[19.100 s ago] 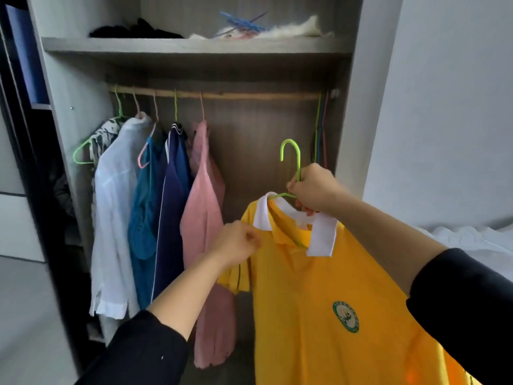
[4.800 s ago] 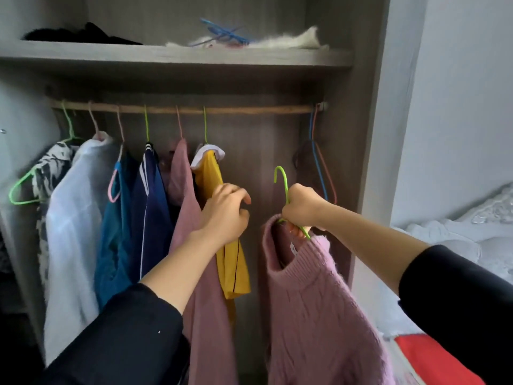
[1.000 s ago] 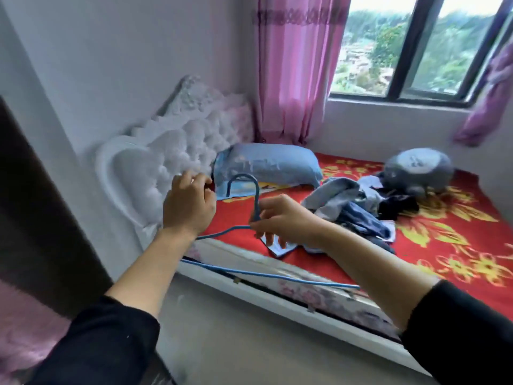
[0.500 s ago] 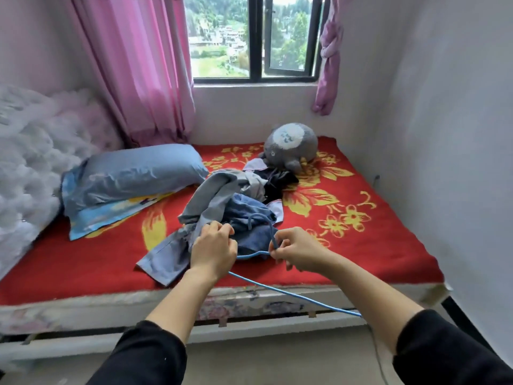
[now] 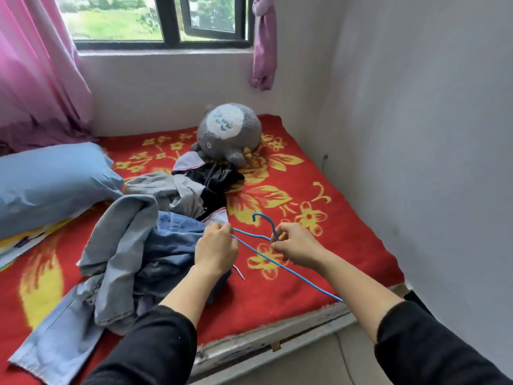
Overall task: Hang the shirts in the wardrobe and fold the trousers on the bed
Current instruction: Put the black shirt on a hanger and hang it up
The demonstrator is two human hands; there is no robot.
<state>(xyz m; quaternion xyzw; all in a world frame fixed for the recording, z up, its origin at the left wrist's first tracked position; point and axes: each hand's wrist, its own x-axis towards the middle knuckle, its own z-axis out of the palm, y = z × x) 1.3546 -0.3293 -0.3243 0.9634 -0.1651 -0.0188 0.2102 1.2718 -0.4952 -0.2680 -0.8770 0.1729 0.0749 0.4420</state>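
Note:
A thin blue wire hanger is held over the bed between both hands. My right hand pinches it at the neck just below the hook. My left hand grips its left corner, above the clothes. A heap of clothes lies on the red flowered blanket: pale grey-blue denim trousers, a darker blue denim piece, a grey garment and a black one further back. The wardrobe is out of view.
A blue pillow lies at the left. A grey plush toy sits at the back by the wall under the window. Pink curtains hang left. A white wall bounds the bed on the right; the bed's edge is below my arms.
The view has swung further right and down onto the bed. Both hands with the blue hanger have moved out over the blanket beside the clothes heap; the hook now points up.

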